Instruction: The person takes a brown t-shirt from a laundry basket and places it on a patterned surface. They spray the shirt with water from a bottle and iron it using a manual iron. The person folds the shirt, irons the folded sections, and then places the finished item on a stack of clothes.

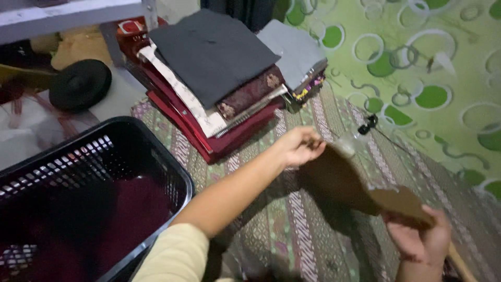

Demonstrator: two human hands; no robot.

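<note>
- Your right hand (420, 235) is nearest to you and it grips one corner of a brown cloth (344, 180).
- Your left hand (298, 146) pinches the other corner, so the cloth hangs stretched between both hands above the patterned mat (292, 219).
- At your left, the black plastic basket (156, 143) holds dark red fabric (133, 214).
- Behind it, folded cloths (219, 78) lie in a stack on the mat.

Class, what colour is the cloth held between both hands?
Brown cloth, seen in the head view.
</note>
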